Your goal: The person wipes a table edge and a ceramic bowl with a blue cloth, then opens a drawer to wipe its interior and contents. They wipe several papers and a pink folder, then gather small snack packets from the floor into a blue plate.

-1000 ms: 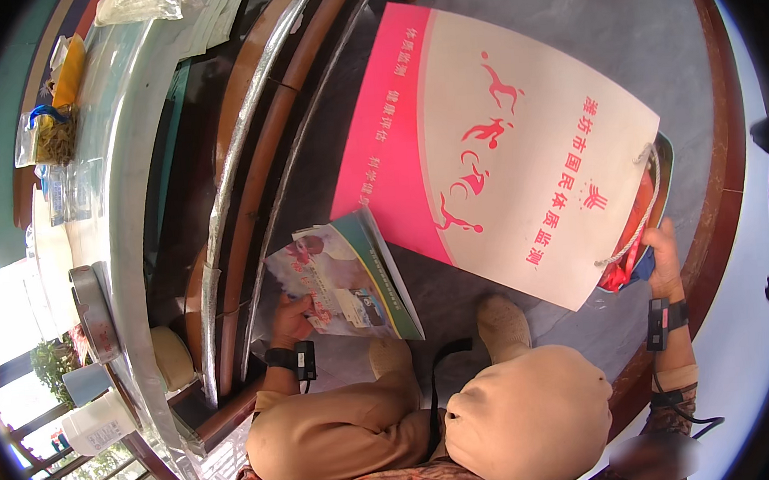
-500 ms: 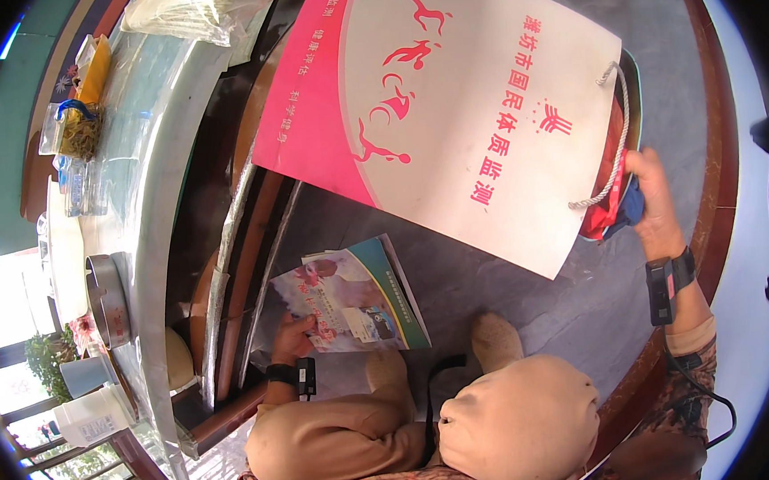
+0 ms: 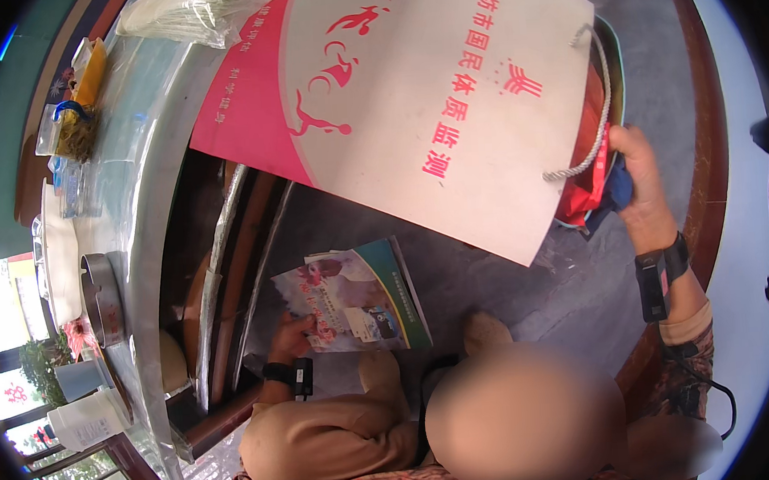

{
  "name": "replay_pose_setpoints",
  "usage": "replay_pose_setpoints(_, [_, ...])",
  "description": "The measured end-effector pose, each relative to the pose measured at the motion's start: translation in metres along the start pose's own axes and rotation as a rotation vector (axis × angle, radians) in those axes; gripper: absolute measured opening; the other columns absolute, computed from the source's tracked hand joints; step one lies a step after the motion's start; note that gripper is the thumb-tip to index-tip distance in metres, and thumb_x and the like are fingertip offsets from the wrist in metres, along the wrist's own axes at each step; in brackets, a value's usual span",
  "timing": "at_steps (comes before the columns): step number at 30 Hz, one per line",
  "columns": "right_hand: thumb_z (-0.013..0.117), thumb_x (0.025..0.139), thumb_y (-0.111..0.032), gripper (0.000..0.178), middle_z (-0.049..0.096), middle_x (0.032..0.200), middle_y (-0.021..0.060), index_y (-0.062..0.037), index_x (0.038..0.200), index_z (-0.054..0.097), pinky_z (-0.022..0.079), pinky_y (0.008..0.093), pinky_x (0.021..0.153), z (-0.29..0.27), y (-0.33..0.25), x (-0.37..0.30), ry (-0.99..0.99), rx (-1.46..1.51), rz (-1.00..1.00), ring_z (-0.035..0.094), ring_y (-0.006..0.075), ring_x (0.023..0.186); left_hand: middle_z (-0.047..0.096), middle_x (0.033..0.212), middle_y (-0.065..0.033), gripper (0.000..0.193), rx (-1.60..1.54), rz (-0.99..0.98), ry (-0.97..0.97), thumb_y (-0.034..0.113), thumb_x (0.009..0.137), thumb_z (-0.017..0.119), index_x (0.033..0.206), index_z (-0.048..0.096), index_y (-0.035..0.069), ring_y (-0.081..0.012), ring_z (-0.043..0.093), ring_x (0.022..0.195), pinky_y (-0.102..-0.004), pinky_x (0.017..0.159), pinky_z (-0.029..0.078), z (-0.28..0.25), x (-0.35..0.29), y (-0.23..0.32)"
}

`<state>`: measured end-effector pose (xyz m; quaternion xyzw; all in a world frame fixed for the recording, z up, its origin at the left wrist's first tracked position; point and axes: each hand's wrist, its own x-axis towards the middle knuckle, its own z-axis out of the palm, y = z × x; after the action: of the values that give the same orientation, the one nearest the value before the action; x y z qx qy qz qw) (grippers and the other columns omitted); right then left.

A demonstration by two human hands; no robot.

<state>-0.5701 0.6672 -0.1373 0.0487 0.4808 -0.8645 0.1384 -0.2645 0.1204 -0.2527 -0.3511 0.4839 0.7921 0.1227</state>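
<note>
A large white and pink paper bag [image 3: 420,104] lies tilted across the upper middle, its mouth toward the right. My right hand [image 3: 643,177] grips the bag's rim at that mouth, by the grey rope handle [image 3: 605,104]. Red cloth [image 3: 583,192] and a bit of dark blue cloth [image 3: 617,186] show inside the opening. Lower left, my left hand [image 3: 291,336] is closed on the left edge of a small stack of booklets [image 3: 353,305]. The top booklet has a flowery cover with a green and yellow band. Most of the left fingers are under it.
To the left runs a glass-topped table [image 3: 123,205] with dark wooden edging. On it stand a metal bowl [image 3: 103,300], a white tub [image 3: 89,419], a plant [image 3: 44,369] and a clear plastic bag [image 3: 195,14]. My knees [image 3: 327,445] are below the booklets.
My right hand has shifted the paper bag left and slightly up, so its pink end reaches farther over the table edge. The left hand and booklets have hardly moved.
</note>
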Motion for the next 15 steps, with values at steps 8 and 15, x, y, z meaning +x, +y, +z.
replay_pose_setpoints(8, [0.065,0.088,-0.01,0.019,0.072,0.088,0.0127,0.0082,0.093,0.069,0.058,0.0342,0.063,0.119,0.019,0.082,-0.203,0.17,-0.004,0.07,0.0208,0.07,0.065,0.127,-0.0172,0.059,-0.031,0.071,-0.095,-0.001,0.087,0.068,0.142,0.046,0.003,-0.034,0.069,0.108,-0.0521,0.09,0.059,0.012,-0.001,-0.001])
replay_pose_setpoints(15, [0.075,0.073,-0.003,0.014,0.062,0.081,0.008,0.0053,0.08,0.066,0.051,0.0369,0.062,0.211,0.039,0.17,-0.14,0.209,-0.063,0.061,0.0194,0.07,0.064,0.128,-0.0181,0.061,-0.033,0.095,-0.077,0.0,0.086,0.069,0.142,0.045,0.001,-0.0352,0.068,0.111,-0.0528,0.091,0.059,0.018,-0.002,-0.002])
